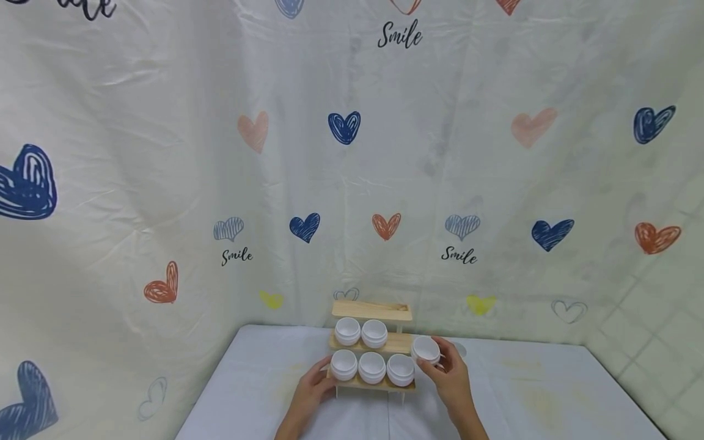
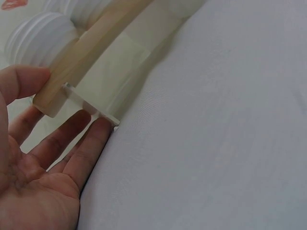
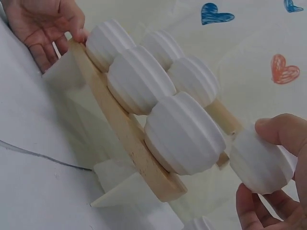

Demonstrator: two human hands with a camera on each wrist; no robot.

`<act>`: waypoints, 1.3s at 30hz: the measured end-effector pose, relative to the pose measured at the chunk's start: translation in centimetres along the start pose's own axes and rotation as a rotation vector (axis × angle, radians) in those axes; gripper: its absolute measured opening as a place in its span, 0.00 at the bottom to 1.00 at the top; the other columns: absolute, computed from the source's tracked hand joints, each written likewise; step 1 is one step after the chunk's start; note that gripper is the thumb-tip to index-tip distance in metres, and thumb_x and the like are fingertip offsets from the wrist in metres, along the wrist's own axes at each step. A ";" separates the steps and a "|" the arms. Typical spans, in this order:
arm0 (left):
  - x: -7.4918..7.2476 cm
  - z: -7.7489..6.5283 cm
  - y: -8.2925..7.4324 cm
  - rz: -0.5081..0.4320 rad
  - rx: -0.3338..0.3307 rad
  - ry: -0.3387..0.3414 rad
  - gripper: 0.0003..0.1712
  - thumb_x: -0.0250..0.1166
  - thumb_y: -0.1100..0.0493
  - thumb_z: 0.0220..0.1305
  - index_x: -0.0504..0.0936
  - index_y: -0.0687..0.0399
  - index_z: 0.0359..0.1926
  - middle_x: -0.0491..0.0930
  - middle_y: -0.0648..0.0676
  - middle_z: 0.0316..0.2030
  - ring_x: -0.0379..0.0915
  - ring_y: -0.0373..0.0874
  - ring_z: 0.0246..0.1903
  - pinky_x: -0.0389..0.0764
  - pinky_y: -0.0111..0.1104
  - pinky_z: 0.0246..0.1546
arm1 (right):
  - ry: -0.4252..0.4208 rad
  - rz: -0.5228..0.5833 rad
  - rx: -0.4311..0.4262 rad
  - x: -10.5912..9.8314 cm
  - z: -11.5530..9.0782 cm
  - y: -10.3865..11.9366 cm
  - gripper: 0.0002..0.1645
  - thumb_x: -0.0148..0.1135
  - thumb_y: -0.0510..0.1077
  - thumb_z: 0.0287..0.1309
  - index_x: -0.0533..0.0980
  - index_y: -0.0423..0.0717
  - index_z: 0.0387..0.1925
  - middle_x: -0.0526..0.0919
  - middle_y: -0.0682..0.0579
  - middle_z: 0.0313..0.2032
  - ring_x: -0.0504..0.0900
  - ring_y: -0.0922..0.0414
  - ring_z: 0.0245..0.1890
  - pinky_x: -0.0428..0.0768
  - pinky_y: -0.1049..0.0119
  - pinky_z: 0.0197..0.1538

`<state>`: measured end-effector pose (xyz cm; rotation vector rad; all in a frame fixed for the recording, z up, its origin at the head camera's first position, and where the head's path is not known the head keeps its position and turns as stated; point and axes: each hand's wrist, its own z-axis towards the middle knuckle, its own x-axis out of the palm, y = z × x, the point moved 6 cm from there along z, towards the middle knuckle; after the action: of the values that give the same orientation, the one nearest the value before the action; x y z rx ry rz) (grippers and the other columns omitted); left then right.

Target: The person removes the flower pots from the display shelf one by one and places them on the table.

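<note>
A tiered wooden rack (image 1: 371,310) with pale upright supports stands on the table. Its lowest tier (image 3: 125,139) carries three small white ribbed pots (image 3: 184,134), and two more white pots (image 1: 348,330) sit on the middle tier. My left hand (image 1: 313,389) pinches the left end of the lowest tier. In the left wrist view, its thumb (image 2: 26,81) lies on the wood, with other fingers by the support below. Off the right end of the middle tier, my right hand (image 1: 452,371) holds another white pot (image 3: 261,160) between thumb and fingers, its opening facing up.
A white cloth (image 1: 522,391) covers the table. Behind it hangs a pale curtain (image 1: 418,171) printed with hearts and words. A pale round object (image 1: 461,349) lies just behind my right hand. Part of a white ribbed thing (image 3: 199,224) shows low in the right wrist view.
</note>
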<state>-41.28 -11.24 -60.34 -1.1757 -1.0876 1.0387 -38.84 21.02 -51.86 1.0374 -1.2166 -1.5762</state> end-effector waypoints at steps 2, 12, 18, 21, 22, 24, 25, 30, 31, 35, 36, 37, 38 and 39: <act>0.0 0.0 -0.1 0.000 0.003 0.000 0.37 0.68 0.57 0.67 0.67 0.59 0.74 0.83 0.65 0.56 0.84 0.47 0.51 0.86 0.38 0.51 | -0.007 -0.004 -0.006 -0.1 0.0 -0.1 0.40 0.77 0.41 0.55 0.70 0.46 0.68 0.76 0.43 0.61 0.78 0.68 0.46 0.78 0.77 0.47; -0.1 0.0 -0.2 -0.006 0.008 -0.004 0.36 0.67 0.56 0.68 0.68 0.58 0.74 0.84 0.63 0.55 0.83 0.46 0.51 0.86 0.39 0.53 | -0.017 -0.032 0.008 -0.6 -0.2 -1.0 0.41 0.78 0.42 0.54 0.70 0.47 0.67 0.76 0.43 0.61 0.77 0.68 0.47 0.78 0.77 0.47; -0.2 0.1 -0.1 -0.003 0.009 -0.005 0.36 0.67 0.54 0.68 0.68 0.56 0.74 0.84 0.63 0.56 0.83 0.46 0.51 0.86 0.40 0.53 | -0.025 -0.043 0.016 -0.9 -0.1 -1.1 0.40 0.78 0.42 0.53 0.71 0.47 0.67 0.77 0.45 0.60 0.78 0.70 0.46 0.79 0.78 0.48; -0.2 0.2 0.1 -0.010 0.007 -0.005 0.37 0.67 0.54 0.68 0.67 0.57 0.74 0.83 0.63 0.56 0.83 0.47 0.52 0.86 0.39 0.54 | -0.033 -0.042 0.024 -1.0 -0.2 -1.4 0.40 0.78 0.41 0.53 0.70 0.46 0.67 0.77 0.46 0.60 0.77 0.70 0.46 0.78 0.79 0.47; -0.2 0.2 0.2 -0.009 0.008 -0.005 0.36 0.67 0.54 0.69 0.67 0.57 0.74 0.83 0.63 0.56 0.84 0.46 0.52 0.86 0.39 0.54 | -0.035 -0.042 0.029 -1.1 -0.2 -1.6 0.40 0.78 0.42 0.53 0.70 0.46 0.67 0.77 0.47 0.59 0.77 0.70 0.45 0.78 0.79 0.47; -0.1 0.2 0.2 -0.013 0.006 -0.006 0.36 0.67 0.55 0.68 0.68 0.56 0.74 0.83 0.63 0.57 0.83 0.46 0.52 0.85 0.39 0.54 | -0.035 -0.049 0.042 -1.2 -0.3 -1.8 0.41 0.78 0.42 0.53 0.70 0.46 0.67 0.76 0.49 0.58 0.77 0.71 0.45 0.78 0.79 0.47; -0.1 0.2 0.2 -0.011 0.005 -0.005 0.36 0.67 0.55 0.68 0.68 0.56 0.74 0.83 0.63 0.57 0.83 0.46 0.52 0.85 0.38 0.53 | -0.033 -0.052 0.048 -1.2 -0.3 -2.0 0.41 0.78 0.43 0.53 0.70 0.46 0.67 0.76 0.49 0.58 0.77 0.71 0.45 0.78 0.78 0.47; 0.0 0.0 0.1 -0.013 0.003 -0.005 0.36 0.68 0.55 0.68 0.68 0.56 0.74 0.83 0.63 0.57 0.83 0.46 0.52 0.85 0.38 0.53 | -0.026 -0.058 0.068 -1.2 -0.2 -2.7 0.42 0.78 0.44 0.53 0.69 0.47 0.68 0.76 0.49 0.58 0.77 0.71 0.45 0.77 0.78 0.47; 0.0 0.0 0.0 -0.010 0.002 -0.006 0.36 0.68 0.55 0.68 0.68 0.57 0.74 0.84 0.63 0.56 0.83 0.46 0.52 0.85 0.38 0.53 | -0.026 -0.060 0.073 -1.2 -0.3 -2.8 0.42 0.78 0.44 0.53 0.69 0.47 0.68 0.76 0.49 0.58 0.77 0.71 0.45 0.77 0.78 0.47; 0.0 0.0 0.0 -0.002 -0.005 -0.010 0.37 0.68 0.54 0.68 0.68 0.56 0.74 0.84 0.62 0.56 0.83 0.46 0.52 0.86 0.39 0.53 | -0.023 -0.071 0.081 -1.3 -0.4 -3.1 0.43 0.78 0.45 0.54 0.68 0.45 0.69 0.75 0.44 0.61 0.76 0.70 0.45 0.77 0.78 0.46; 0.0 0.0 0.0 0.000 -0.005 -0.012 0.37 0.68 0.54 0.68 0.68 0.56 0.74 0.84 0.62 0.56 0.83 0.46 0.52 0.86 0.40 0.54 | -0.021 -0.075 0.083 -1.3 -0.4 -3.2 0.44 0.78 0.45 0.54 0.67 0.44 0.69 0.75 0.42 0.61 0.76 0.70 0.45 0.77 0.79 0.46; 0.0 0.0 0.0 0.003 -0.004 -0.013 0.37 0.68 0.54 0.68 0.68 0.56 0.74 0.84 0.63 0.56 0.83 0.47 0.52 0.86 0.40 0.54 | -0.018 -0.079 0.085 -1.3 -0.4 -3.2 0.44 0.78 0.45 0.54 0.67 0.44 0.69 0.75 0.41 0.62 0.76 0.70 0.45 0.76 0.79 0.46; 0.0 0.0 0.0 0.002 -0.008 -0.016 0.37 0.68 0.54 0.67 0.68 0.56 0.74 0.83 0.63 0.56 0.84 0.47 0.52 0.86 0.40 0.53 | -0.014 -0.080 0.087 -1.3 -0.5 -3.2 0.45 0.78 0.45 0.54 0.66 0.44 0.70 0.74 0.40 0.63 0.76 0.70 0.45 0.76 0.79 0.46; 0.0 0.0 0.0 0.002 -0.011 -0.018 0.37 0.68 0.53 0.67 0.68 0.56 0.74 0.83 0.63 0.57 0.84 0.47 0.52 0.86 0.40 0.53 | -0.012 -0.080 0.093 -1.4 -0.5 -3.3 0.45 0.78 0.46 0.54 0.66 0.44 0.70 0.74 0.40 0.63 0.76 0.70 0.45 0.76 0.79 0.45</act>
<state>-41.26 -11.22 -60.37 -1.1790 -1.1074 1.0478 -38.47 22.68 -55.05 1.1505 -1.2807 -1.6011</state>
